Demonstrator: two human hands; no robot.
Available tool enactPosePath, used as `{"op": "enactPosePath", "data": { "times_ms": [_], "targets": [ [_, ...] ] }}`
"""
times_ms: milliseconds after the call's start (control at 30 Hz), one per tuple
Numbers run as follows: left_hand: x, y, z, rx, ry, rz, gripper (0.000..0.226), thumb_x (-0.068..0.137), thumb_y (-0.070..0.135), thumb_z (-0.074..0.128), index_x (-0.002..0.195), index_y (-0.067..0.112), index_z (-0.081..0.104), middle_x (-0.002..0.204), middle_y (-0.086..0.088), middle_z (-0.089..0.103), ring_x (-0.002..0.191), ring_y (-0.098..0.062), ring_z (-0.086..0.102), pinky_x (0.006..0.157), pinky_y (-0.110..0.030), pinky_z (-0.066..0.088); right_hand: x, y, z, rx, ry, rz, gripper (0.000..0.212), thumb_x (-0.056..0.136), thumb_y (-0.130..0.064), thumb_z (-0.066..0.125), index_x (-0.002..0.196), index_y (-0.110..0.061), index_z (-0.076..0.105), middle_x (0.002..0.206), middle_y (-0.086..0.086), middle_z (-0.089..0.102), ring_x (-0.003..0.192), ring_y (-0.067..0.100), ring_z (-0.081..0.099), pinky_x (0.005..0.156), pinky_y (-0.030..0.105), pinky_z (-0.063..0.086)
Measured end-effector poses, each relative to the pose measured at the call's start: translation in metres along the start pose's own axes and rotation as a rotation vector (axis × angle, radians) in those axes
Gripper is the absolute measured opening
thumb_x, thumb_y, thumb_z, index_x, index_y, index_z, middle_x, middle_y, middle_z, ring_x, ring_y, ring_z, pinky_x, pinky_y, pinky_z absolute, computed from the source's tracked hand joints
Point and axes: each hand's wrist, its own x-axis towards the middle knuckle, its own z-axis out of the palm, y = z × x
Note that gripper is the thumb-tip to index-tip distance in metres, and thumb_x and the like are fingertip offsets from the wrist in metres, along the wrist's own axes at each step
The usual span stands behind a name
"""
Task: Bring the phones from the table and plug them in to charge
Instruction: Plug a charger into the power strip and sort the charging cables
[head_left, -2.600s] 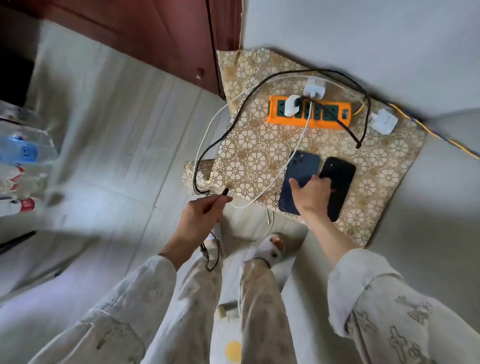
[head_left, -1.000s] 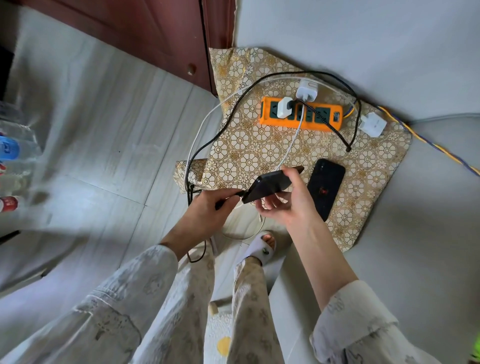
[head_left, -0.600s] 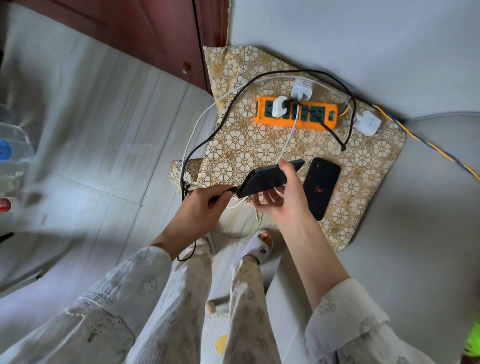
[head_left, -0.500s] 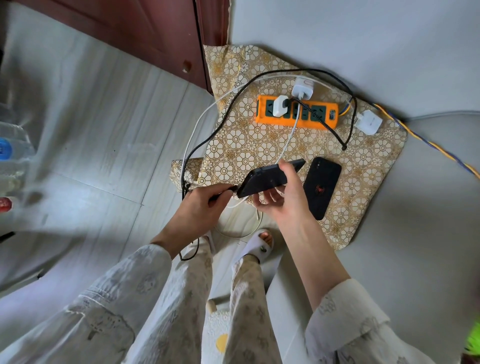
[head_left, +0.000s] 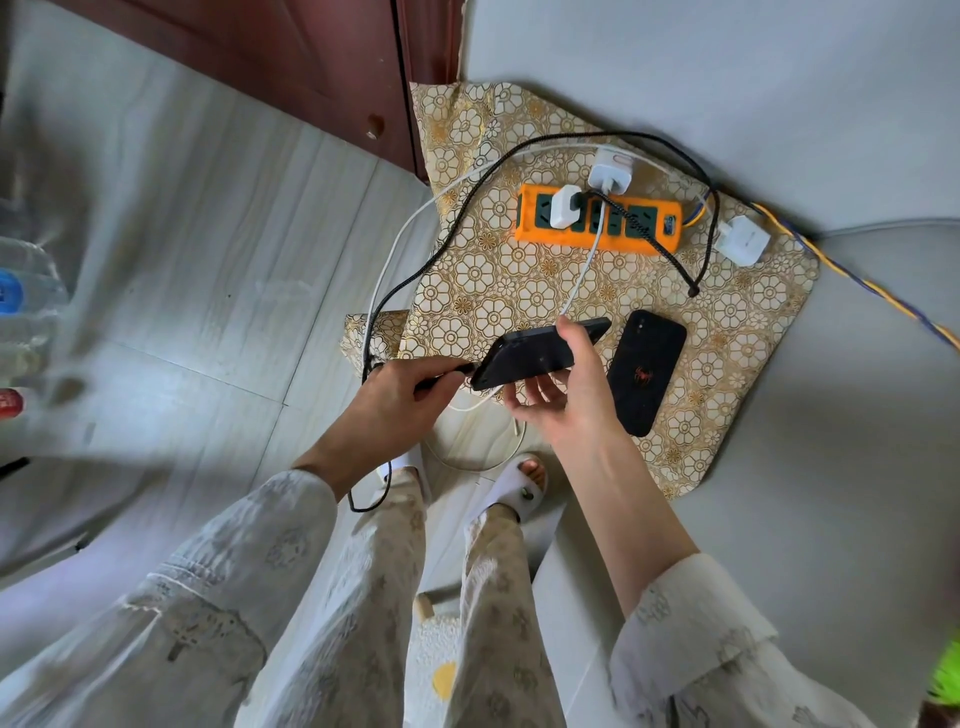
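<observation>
With our right hand (head_left: 563, 400) gripping the raised phone (head_left: 535, 352) above the patterned cloth (head_left: 519, 291) and our left hand (head_left: 395, 402) pinching the black cable's plug (head_left: 460, 370) at its port, a skewed push could jam the connector.

Orange power strip (head_left: 597, 221) on gold floral-patterned cloth (head_left: 519, 291); black phone (head_left: 644, 371) with red spider emblem.

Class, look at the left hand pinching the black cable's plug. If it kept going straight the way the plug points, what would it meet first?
The left hand points its black cable plug at the near end of the dark phone that the right hand holds. It would meet that end first; whether the plug is already in is unclear.
</observation>
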Motion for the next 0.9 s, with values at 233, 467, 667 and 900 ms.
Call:
{"op": "enactPosePath", "data": {
  "times_ms": [233,467,667,900],
  "targets": [
    [0.000,0.001,-0.005,0.039,0.022,-0.007,0.022,0.090,0.018,0.053,0.103,0.018,0.070,0.039,0.011,0.046,0.041,-0.001,0.043,0.042,-0.007,0.030,-0.005,0.000,0.009,-0.047,0.012,-0.001,0.025,0.072,-0.031,0.072,0.085,-0.016,0.056,0.090,0.007,0.058,0.084,0.019,0.055,0.079,0.039,0.049],
    [0.004,0.006,-0.020,0.287,0.069,0.027,0.021,0.090,0.023,0.052,0.096,0.017,0.072,0.074,-0.007,0.071,0.069,-0.023,0.059,0.066,-0.026,0.045,-0.008,0.003,0.030,-0.184,0.097,-0.068,0.032,0.071,-0.030,0.073,0.092,-0.015,0.055,0.095,0.006,0.058,0.089,0.018,0.054,0.071,0.036,0.051],
    [0.000,-0.002,-0.015,0.347,0.179,0.104,0.018,0.088,0.021,0.054,0.094,0.017,0.072,0.081,-0.012,0.073,0.078,-0.036,0.061,0.064,-0.027,0.036,-0.005,0.008,0.037,-0.222,0.075,-0.052,0.026,0.071,-0.031,0.073,0.081,-0.017,0.054,0.085,0.003,0.058,0.080,0.015,0.053,0.065,0.033,0.048],
    [-0.007,-0.036,-0.005,0.258,0.026,-0.046,0.025,0.090,0.025,0.051,0.113,0.023,0.063,0.081,-0.012,0.067,0.087,-0.036,0.060,0.065,-0.027,0.035,0.009,0.019,0.051,-0.469,0.069,-0.169,0.046,0.066,-0.029,0.074,0.105,-0.013,0.056,0.111,0.010,0.056,0.083,0.013,0.056,0.057,0.027,0.049]
  ]
}}
